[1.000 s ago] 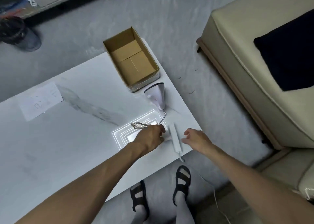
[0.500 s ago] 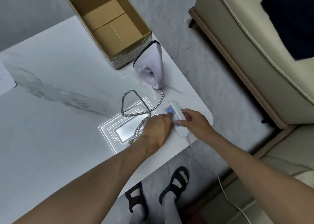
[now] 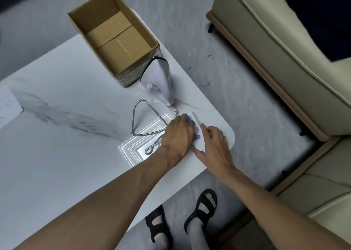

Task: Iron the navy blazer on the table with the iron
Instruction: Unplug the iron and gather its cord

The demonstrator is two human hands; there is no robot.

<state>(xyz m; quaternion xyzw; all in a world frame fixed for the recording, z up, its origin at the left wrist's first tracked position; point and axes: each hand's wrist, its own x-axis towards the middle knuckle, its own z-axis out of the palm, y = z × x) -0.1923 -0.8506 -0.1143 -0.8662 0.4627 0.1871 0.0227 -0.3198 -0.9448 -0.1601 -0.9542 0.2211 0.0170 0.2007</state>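
Observation:
The white and lilac iron stands upright on the white marble table, beside a cardboard box. Its braided cord loops over the tabletop and runs under my left hand. That hand is curled round the cord's end against a white power strip with blue sockets; the plug itself is hidden. My right hand holds the strip from the right, near the table's corner. The navy blazer lies on the beige sofa, off the table.
An open, empty cardboard box sits at the table's far edge. A paper sheet lies at the left. The beige sofa stands to the right across a strip of grey floor. My sandalled feet are at the table's near edge.
The view has moved closer. My left hand carried the cord's end to the power strip, and my right hand came in and took hold of the strip.

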